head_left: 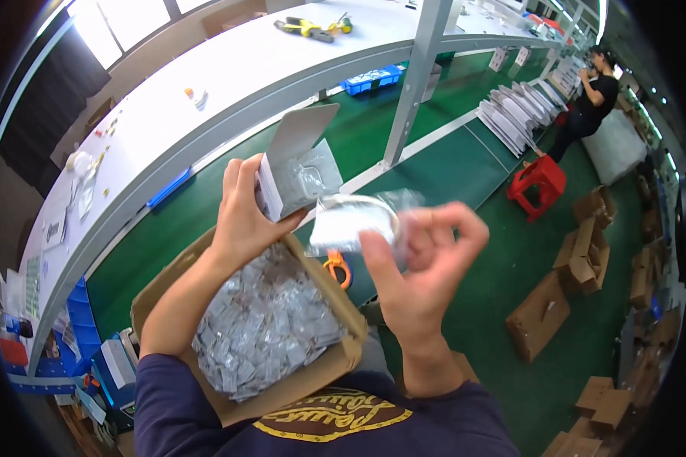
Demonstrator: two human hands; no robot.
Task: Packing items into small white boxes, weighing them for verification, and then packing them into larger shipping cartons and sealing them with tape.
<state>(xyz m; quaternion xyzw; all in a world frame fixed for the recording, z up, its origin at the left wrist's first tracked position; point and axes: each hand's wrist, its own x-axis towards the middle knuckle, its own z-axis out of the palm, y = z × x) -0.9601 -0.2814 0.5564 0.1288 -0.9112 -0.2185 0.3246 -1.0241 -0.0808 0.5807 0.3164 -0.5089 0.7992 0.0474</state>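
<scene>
Carton point(324, 365) of clear packets, on lap. Left hand point(240, 217) grips 1 small white box point(293, 171), flap open, packet inside. Right hand point(419, 266) pinches 1 clear packet point(351, 225) beside box. Orange scissors point(337, 266) below.

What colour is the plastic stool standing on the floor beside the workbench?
Red; the stool shows clearly in the head view.
</scene>
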